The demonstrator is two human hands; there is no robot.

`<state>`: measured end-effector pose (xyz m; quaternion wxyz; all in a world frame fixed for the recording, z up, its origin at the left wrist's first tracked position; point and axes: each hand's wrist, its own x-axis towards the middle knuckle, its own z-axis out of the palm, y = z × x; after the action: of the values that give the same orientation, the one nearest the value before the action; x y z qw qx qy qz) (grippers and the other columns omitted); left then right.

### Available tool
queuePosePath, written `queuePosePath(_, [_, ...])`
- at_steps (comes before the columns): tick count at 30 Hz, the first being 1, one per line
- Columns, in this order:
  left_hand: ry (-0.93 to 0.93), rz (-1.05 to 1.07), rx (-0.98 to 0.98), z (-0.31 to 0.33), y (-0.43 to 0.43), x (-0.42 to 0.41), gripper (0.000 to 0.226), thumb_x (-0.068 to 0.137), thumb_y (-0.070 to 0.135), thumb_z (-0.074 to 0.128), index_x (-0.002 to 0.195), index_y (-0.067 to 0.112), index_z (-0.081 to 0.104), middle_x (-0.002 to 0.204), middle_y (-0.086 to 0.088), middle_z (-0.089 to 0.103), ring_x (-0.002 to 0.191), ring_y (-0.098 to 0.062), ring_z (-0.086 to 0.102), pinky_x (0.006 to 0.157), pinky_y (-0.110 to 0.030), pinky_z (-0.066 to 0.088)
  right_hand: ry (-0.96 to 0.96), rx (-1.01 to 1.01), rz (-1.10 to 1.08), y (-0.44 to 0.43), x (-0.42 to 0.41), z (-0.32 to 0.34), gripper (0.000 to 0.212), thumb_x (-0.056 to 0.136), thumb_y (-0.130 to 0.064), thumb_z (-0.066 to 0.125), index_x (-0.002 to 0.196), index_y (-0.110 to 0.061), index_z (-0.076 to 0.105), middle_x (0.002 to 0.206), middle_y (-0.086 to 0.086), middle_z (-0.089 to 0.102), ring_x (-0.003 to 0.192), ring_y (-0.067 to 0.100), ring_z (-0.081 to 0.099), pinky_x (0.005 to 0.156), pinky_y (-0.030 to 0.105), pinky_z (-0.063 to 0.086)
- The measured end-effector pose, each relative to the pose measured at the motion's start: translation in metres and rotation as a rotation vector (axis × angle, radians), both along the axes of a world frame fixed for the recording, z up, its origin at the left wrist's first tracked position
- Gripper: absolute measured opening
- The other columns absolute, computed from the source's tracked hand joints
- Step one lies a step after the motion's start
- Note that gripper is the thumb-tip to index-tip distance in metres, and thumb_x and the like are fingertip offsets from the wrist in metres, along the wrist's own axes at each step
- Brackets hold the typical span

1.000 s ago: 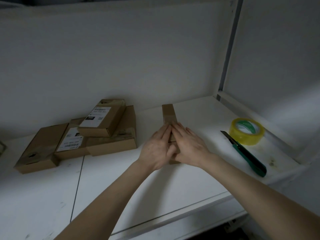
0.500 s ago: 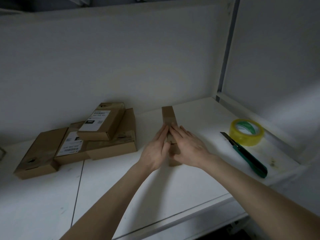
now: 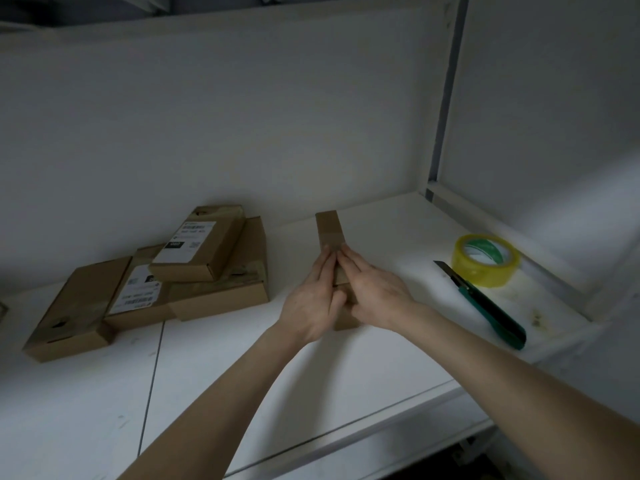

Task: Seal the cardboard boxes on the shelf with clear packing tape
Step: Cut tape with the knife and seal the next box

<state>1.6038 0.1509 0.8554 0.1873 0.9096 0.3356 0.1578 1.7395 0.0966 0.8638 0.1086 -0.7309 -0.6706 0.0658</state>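
Observation:
A long narrow cardboard box (image 3: 329, 230) lies on the white shelf (image 3: 242, 375), running away from me. My left hand (image 3: 313, 299) and my right hand (image 3: 372, 296) both lie flat on its top, fingers stretched forward and touching side by side. The box's near half is hidden under them. A band of clear tape crosses the far end of the box. A roll of clear yellowish tape (image 3: 485, 259) with a green core lies on the shelf at the right, apart from both hands.
A green utility knife (image 3: 488, 306) lies just in front of the roll. Several flat cardboard boxes (image 3: 211, 271) are piled at the left, two with white labels. The shelf's back wall and right side panel (image 3: 554, 133) close the space.
Both hands have slid a little along the box top, fingers staying together. The view has shifted slightly. The tape roll and knife have not moved.

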Motion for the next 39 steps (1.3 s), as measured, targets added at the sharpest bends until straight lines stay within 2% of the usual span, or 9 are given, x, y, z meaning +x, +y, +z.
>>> queuePosePath(7, [0.007,0.032,-0.17,0.013,-0.001,0.002,0.076,0.09,0.027,0.042,0.153,0.024,0.0,0.161,0.004,-0.008,0.139,-0.025,0.033,0.103,-0.03,0.037,0.143,-0.046,-0.019,0.001,0.006,-0.002,0.1,0.086,-0.032,0.066,0.155,-0.022,-0.006,0.162,-0.007,-0.015,0.146,0.017,0.024,0.107,0.033,0.039])
queuePosePath(13, [-0.104,0.042,-0.353,0.006,-0.005,0.0,0.08,0.09,0.007,0.044,0.154,0.026,-0.001,0.158,0.002,0.02,0.133,-0.015,0.039,0.093,-0.014,0.031,0.218,-0.029,-0.046,0.004,0.001,-0.009,0.098,0.085,-0.028,0.066,0.155,-0.022,-0.002,0.162,-0.009,-0.01,0.134,0.026,0.044,0.099,0.033,0.044])
queuePosePath(18, [-0.311,0.11,-0.537,0.006,0.001,0.008,0.073,0.082,0.04,0.044,0.149,0.037,0.016,0.134,0.011,0.052,0.117,-0.008,0.053,0.101,-0.025,0.043,0.52,0.028,-0.114,0.005,0.002,-0.006,0.107,0.086,-0.031,0.067,0.153,-0.029,-0.016,0.141,0.002,0.051,0.119,0.027,0.056,0.099,0.035,0.045])
queuePosePath(20, [-0.342,0.14,-0.562,0.003,0.005,0.013,0.068,0.08,0.04,0.042,0.146,0.034,0.024,0.128,0.004,0.058,0.116,-0.015,0.057,0.104,-0.039,0.043,0.536,0.028,-0.144,0.008,0.002,-0.006,0.102,0.087,-0.03,0.067,0.154,-0.029,-0.01,0.132,0.004,0.058,0.116,0.027,0.058,0.097,0.034,0.047])
queuePosePath(23, [-0.358,0.134,-0.567,0.008,0.007,0.019,0.053,0.089,0.027,0.037,0.141,0.03,0.029,0.115,0.01,0.058,0.109,-0.014,0.057,0.098,-0.031,0.044,0.513,0.052,-0.175,0.013,0.002,-0.009,0.09,0.088,-0.023,0.063,0.155,-0.031,0.004,0.126,0.003,0.061,0.113,0.028,0.059,0.093,0.034,0.049])
queuePosePath(31, [-0.227,0.166,-0.396,0.004,0.023,0.042,0.049,0.101,0.024,0.035,0.148,0.024,0.023,0.129,-0.004,0.057,0.113,-0.026,0.057,0.09,-0.028,0.044,0.566,0.025,-0.178,0.008,0.016,-0.001,0.087,0.086,-0.019,0.07,0.152,-0.011,0.014,0.144,0.013,0.046,0.125,0.027,0.051,0.099,0.034,0.044])
queuePosePath(34, [-0.188,0.196,-0.31,0.011,0.026,0.045,0.059,0.098,0.045,0.033,0.151,0.02,0.02,0.148,-0.011,0.04,0.131,-0.032,0.043,0.108,-0.041,0.036,0.305,-0.043,-0.349,-0.012,0.052,0.002,0.089,0.084,-0.046,0.069,0.153,-0.017,0.021,0.153,0.005,0.032,0.135,0.027,0.042,0.103,0.038,0.042])
queuePosePath(36, [-0.193,0.23,-0.153,0.022,0.017,0.05,0.057,0.101,0.039,0.034,0.152,0.017,0.019,0.156,-0.01,0.023,0.14,-0.03,0.03,0.112,-0.038,0.028,0.096,-0.074,-0.515,-0.034,0.085,-0.001,0.072,0.086,-0.05,0.065,0.143,-0.017,0.037,0.145,0.005,0.04,0.128,0.027,0.047,0.093,0.035,0.045])
queuePosePath(39, [-0.358,0.12,0.128,0.042,-0.004,0.065,0.046,0.099,0.018,0.046,0.143,0.008,0.037,0.15,-0.014,0.033,0.14,-0.027,0.03,0.111,-0.035,0.029,0.018,-0.204,-0.712,-0.07,0.126,-0.015,0.066,0.088,-0.051,0.062,0.136,-0.011,0.04,0.136,0.009,0.046,0.12,0.027,0.051,0.081,0.034,0.044])
